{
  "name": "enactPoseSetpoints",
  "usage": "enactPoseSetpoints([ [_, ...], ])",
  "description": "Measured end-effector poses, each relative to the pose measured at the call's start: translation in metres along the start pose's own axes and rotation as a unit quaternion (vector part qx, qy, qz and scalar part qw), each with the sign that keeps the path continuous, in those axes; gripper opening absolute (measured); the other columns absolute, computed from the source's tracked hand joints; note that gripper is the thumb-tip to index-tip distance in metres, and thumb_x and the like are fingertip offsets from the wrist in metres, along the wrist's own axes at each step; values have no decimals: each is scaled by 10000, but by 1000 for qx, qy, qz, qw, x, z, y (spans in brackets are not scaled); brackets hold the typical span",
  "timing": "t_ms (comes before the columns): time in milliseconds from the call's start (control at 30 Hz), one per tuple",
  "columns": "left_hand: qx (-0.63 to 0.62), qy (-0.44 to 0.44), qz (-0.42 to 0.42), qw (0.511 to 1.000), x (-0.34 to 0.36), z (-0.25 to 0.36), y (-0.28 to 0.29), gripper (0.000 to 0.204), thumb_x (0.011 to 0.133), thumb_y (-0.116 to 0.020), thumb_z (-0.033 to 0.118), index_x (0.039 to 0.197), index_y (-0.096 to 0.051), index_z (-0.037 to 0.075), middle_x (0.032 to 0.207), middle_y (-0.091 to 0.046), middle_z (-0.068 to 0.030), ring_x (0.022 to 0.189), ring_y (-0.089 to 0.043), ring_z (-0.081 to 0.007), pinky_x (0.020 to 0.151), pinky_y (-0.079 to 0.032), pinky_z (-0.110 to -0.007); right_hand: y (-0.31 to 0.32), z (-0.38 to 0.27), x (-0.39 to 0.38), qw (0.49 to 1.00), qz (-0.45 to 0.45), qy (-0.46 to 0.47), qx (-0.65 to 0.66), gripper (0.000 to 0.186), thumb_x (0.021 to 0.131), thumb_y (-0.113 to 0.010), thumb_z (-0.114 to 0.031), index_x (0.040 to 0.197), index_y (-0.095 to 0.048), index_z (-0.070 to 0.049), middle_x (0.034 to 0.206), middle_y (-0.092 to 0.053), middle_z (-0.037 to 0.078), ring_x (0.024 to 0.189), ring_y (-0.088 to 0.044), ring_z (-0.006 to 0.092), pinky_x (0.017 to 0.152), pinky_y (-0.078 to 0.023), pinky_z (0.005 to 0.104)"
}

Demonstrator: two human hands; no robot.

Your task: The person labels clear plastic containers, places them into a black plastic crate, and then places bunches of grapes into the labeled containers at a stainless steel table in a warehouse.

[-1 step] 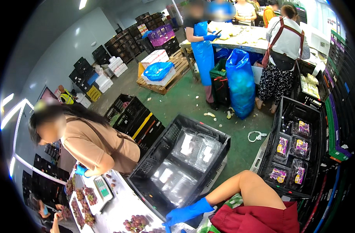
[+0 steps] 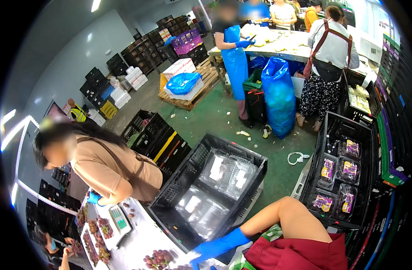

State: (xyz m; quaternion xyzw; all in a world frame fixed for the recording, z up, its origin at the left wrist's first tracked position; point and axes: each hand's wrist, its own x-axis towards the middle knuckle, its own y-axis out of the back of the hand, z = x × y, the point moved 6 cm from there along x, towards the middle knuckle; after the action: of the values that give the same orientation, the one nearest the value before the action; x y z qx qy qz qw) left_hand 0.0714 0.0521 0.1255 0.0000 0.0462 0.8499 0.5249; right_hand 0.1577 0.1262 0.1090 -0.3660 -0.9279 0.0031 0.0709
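Observation:
My right hand (image 2: 210, 250), in a blue glove, reaches in from the lower right over the edge of the white table (image 2: 145, 237). Its fingers point down beside something clear and shiny at the bottom of the picture; blur and the picture's edge hide whether they grip it. Left of the hand lies a bunch of dark red grapes (image 2: 158, 259). Just beyond it, a large black crate (image 2: 256, 180) holds stacked clear plastic punnets (image 2: 201, 211). No part of my left hand can be made out.
At my left a co-worker (image 2: 109, 157) bends over the table near a scale (image 2: 119, 219) and grape trays (image 2: 98, 238). A black crate (image 2: 321, 155) at right holds labelled punnets (image 2: 323, 202). Farther off stand a blue bag (image 2: 279, 99), a pallet (image 2: 206, 83) and people around another table.
My right hand's fingers have shifted slightly and are more blurred. A person in blue behind the far table has moved a little. The crates and grapes stay put.

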Motion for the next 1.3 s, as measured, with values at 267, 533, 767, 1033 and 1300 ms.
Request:
enactPoseSetpoints([
  [267, -19, 150, -9, 988, -10, -16, -11, 210, 802, -485, 223, 942, -527, 71, 790, -520, 3, 699, -488, -121, 606, -428, -230, 30, 27, -19, 986, 98, -133, -32, 417, 779, -500, -401, 872, -582, -3, 790, -589, 110, 707, -518, 172, 644, -417, 309],
  [533, 123, -130, -218, 959, -6, 1, -14, 378, 742, -527, -49, 1109, -488, 34, 938, -567, -20, 523, -365, -16, 490, -330, -154, 13, 93, 7, 993, 0, -50, 107, 450, 815, -442, -414, 842, -558, 19, 796, -588, 99, 667, -483, 182, 643, -396, 319],
  [767, 117, -17, -215, 970, 8, -5, -26, 330, 748, -526, -10, 1074, -498, 32, 921, -563, -31, 553, -384, -40, 503, -343, -171, 99, 206, 44, 898, -30, -75, -432, 240, 738, -495, -224, 889, -554, -47, 869, -565, 164, 750, -528, 309, 656, -419, 385],
  [1033, 119, 40, -195, 973, 20, -16, -19, 281, 754, -524, 34, 1035, -510, 30, 901, -560, -43, 588, -407, -68, 517, -358, -192, 118, 257, 14, 851, -119, -303, -413, 245, 722, -515, -224, 903, -572, -67, 920, -565, 134, 811, -531, 291, 680, -425, 391],
  [1300, 120, 71, -197, 970, 24, -21, -18, 240, 760, -523, 79, 995, -522, 28, 881, -556, -55, 622, -429, -95, 532, -373, -212, 127, 240, 8, 862, -96, -325, -377, 256, 707, -536, -224, 917, -589, -88, 971, -566, 104, 872, -533, 272, 705, -430, 396],
])
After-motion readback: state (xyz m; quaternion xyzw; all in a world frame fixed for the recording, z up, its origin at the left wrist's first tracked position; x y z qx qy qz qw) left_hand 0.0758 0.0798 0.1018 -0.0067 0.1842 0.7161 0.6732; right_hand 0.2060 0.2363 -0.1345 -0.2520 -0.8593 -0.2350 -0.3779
